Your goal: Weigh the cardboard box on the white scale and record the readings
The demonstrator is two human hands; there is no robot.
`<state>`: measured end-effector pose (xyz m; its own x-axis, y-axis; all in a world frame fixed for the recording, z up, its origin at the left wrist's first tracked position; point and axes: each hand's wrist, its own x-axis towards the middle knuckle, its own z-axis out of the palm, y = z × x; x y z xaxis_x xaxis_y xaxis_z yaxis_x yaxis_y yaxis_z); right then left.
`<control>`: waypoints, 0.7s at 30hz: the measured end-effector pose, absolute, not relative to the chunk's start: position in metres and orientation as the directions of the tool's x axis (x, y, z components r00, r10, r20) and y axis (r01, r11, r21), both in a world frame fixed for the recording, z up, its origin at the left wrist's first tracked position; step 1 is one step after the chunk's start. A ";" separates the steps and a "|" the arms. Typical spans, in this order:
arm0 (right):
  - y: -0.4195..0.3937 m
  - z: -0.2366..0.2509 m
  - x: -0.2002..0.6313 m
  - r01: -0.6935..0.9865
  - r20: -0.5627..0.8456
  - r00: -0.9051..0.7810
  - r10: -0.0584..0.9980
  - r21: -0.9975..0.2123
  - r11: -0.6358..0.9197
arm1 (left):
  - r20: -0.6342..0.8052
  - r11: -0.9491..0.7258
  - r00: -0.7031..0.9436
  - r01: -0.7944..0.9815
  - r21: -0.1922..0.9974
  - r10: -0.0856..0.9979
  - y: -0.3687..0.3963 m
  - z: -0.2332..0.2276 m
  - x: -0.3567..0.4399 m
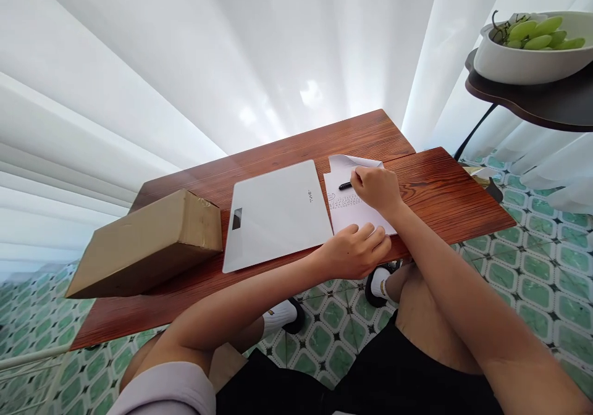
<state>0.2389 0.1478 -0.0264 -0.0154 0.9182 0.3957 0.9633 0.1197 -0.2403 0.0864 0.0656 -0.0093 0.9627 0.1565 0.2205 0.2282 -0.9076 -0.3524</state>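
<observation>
A wide, white, folded cloth curtain [287,44] hangs behind the flat, white, four-sided board [278,217] with a shiny top. Below the board, the floor [333,341] has green and white square tiles. The long, red-brown wooden tabletop [445,192] is right under the board and holds it up. Far to the right of the board is a dark brown shelf [519,103] with a wavy edge. Just left of the board is a long, tan cardboard box [148,236], lying on its side. The board itself has a small dark window near its left edge and little black marks near its right edge. A white, round-sided bowl [528,60] sits on the shelf, far to the right of the board. Just right of the board lies white paper [343,214], with rows of tiny black writing and a bent-up far edge. Green, long-shaped grapes [537,34] are in the bowl, far right of the board. The left hand [356,251], right of the board's near corner, rests on the paper's near edge with its fingers loosely bent. The right hand [377,188], a bit farther right of the board, is curled around a thin black pen [345,186] over the paper.
</observation>
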 end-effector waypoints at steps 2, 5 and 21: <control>0.148 -0.028 0.238 0.965 0.399 -0.018 0.917 -0.234 0.121 | 0.266 -0.890 0.956 0.223 -0.397 0.121 0.062 -0.005 0.074; 0.149 -0.030 0.237 0.965 0.396 -0.025 0.918 -0.230 0.126 | 0.340 -0.867 0.936 0.243 -0.435 0.091 0.058 0.000 0.052; 0.150 -0.036 0.236 0.988 0.430 -0.030 0.902 -0.123 0.092 | 0.624 -0.601 0.666 0.711 -0.364 0.410 0.040 0.034 -0.086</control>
